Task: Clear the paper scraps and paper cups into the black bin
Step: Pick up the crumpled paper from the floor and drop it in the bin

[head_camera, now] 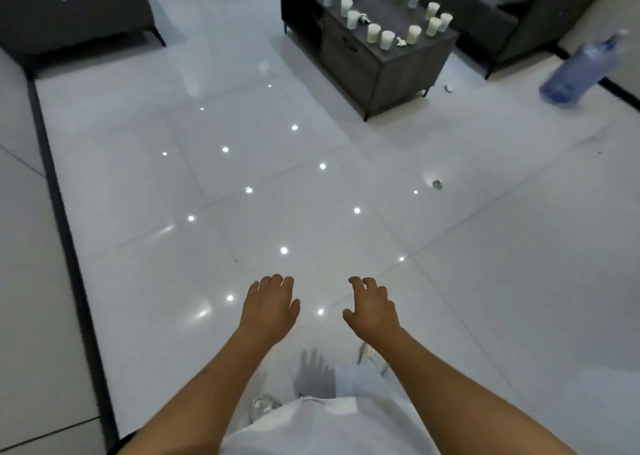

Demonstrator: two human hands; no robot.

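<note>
1. The left hand (270,311) and the right hand (372,311) hover over the glossy white tiled floor (242,177); fingers loosely curled, holding nothing.
2. The white paper cups (374,33) and crumpled paper scraps (401,41) stand on the dark grey wooden bench (398,56) at 1 o'clock.

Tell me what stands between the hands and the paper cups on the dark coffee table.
Nothing visible does. Left hand and right hand hang empty over bare white floor tiles, which run unbroken to the coffee table holding the paper cups. A scrap lies to the right. No black bin is in view.
</note>
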